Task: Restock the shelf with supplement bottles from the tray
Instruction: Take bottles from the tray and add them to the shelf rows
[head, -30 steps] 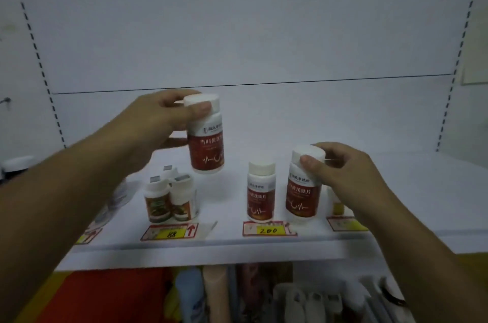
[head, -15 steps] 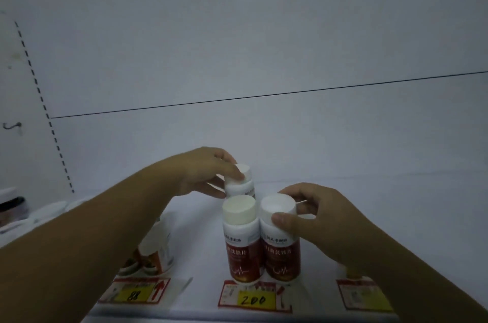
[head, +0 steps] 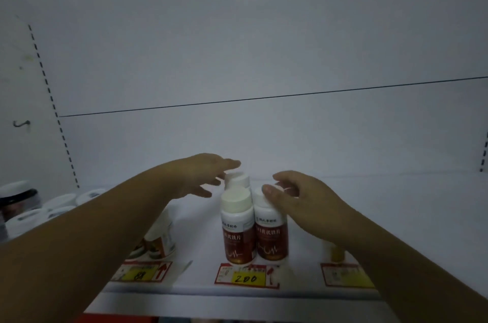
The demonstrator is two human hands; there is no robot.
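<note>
Three white-capped supplement bottles with dark red labels stand on the white shelf [head: 396, 217] above the "200" price tag [head: 247, 278]. The front left bottle [head: 237, 227] and front right bottle [head: 270, 235] stand side by side; a third bottle [head: 239, 180] stands behind the left one, mostly hidden. My left hand [head: 203, 177] hovers just left of the rear bottle's cap, fingers spread and holding nothing. My right hand [head: 298, 198] sits at the front right bottle's cap, thumb resting against it, fingers loosely curled and apart. The tray is out of view.
Small orange-labelled bottles [head: 158, 240] stand behind my left forearm above the "88" tag [head: 142, 271]. White lids and a dark jar [head: 18, 198] crowd the far left. A yellow item [head: 336, 254] sits by my right wrist above a third tag [head: 343, 275]. The back panel is close behind.
My left hand has let go of the rear bottle, which now stands behind the front left one, and its fingers have spread. My right hand has loosened its grip on the front right bottle.
</note>
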